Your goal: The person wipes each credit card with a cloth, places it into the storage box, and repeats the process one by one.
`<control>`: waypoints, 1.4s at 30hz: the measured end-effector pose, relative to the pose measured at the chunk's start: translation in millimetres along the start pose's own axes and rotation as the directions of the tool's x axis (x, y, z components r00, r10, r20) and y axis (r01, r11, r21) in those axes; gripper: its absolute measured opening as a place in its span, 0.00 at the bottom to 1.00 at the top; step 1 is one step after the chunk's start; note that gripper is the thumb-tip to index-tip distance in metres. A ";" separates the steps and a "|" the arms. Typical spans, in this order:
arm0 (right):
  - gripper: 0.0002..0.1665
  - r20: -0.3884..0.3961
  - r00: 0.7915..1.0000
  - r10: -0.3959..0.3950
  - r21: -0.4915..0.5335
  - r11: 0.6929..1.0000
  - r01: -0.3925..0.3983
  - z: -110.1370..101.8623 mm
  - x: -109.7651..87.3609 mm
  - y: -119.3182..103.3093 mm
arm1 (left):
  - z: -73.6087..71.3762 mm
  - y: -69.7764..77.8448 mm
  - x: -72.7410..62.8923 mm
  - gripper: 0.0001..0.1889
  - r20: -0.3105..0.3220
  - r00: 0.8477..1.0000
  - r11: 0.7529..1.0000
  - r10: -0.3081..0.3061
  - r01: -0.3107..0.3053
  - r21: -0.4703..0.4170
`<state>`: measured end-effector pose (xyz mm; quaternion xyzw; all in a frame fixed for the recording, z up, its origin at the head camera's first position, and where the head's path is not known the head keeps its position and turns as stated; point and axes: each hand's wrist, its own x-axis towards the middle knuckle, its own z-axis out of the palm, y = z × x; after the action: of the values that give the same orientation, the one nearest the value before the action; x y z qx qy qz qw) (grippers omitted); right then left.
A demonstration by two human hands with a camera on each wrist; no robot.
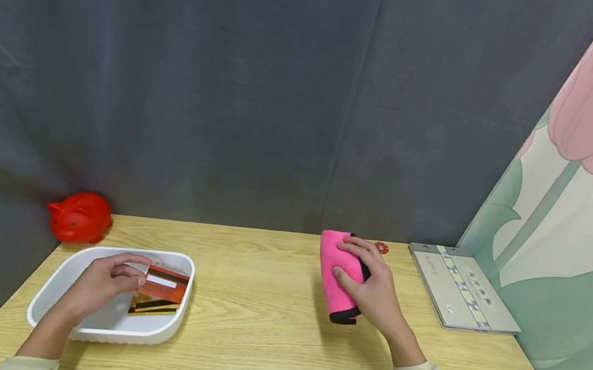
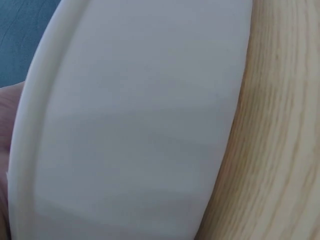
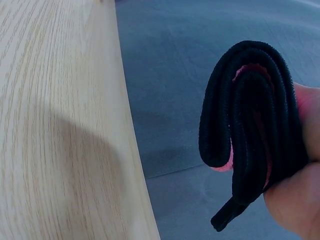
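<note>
In the head view my left hand [image 1: 100,283] reaches into a white plastic basin [image 1: 135,337] on the left of the table. Its thumb and fingers pinch the edge of an orange-red card [image 1: 174,292] with a dark stripe and a white strip. Below that lies a yellow-brown card [image 1: 154,307] with dark stripes. My right hand [image 1: 377,292] grips a folded pink cloth [image 1: 336,277] with black edging, held above the table. Its layered black end [image 3: 250,115] shows in the right wrist view. The basin's outer wall [image 2: 140,125] fills most of the left wrist view, hiding most of that hand.
Behind the basin a red piggy bank [image 1: 80,219] stands at the table's back left. A small red chip [image 1: 382,247] lies near the back edge, beyond the right hand. A grey flat album [image 1: 462,290] lies at the right, beside the flower-patterned wall. A dark curtain [image 1: 264,91] hangs behind.
</note>
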<state>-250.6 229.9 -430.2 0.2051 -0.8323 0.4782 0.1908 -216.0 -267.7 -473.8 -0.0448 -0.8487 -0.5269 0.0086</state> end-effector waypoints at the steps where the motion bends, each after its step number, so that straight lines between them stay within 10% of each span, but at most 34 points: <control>1: 0.24 -0.001 1.000 -0.003 -0.001 1.000 0.003 0.3 0.1 0.3 | -0.3 -0.3 0.0 0.23 -0.010 1.000 1.000 -0.001 0.001 0.002; 15: 0.24 0.000 1.000 0.012 -0.007 1.000 -0.012 -0.8 -1.1 1.3 | -12.3 1.2 -5.4 0.23 -0.074 0.997 0.999 0.002 0.002 0.054; 30: 0.24 0.032 0.996 0.084 -0.015 0.996 -0.084 -17.1 -8.2 25.0 | -7.1 28.6 -7.7 0.24 -0.038 0.997 0.990 0.074 -0.078 -0.117; 42: 0.24 0.185 0.944 0.273 0.046 0.957 -0.286 -7.4 -29.4 59.4 | 16.5 49.3 2.9 0.25 0.041 0.991 0.981 0.128 -0.120 -0.151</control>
<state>-256.1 268.2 -484.4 0.1334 -0.8487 0.5103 0.0390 -214.2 -231.0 -436.9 -0.1113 -0.8027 -0.5856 0.0169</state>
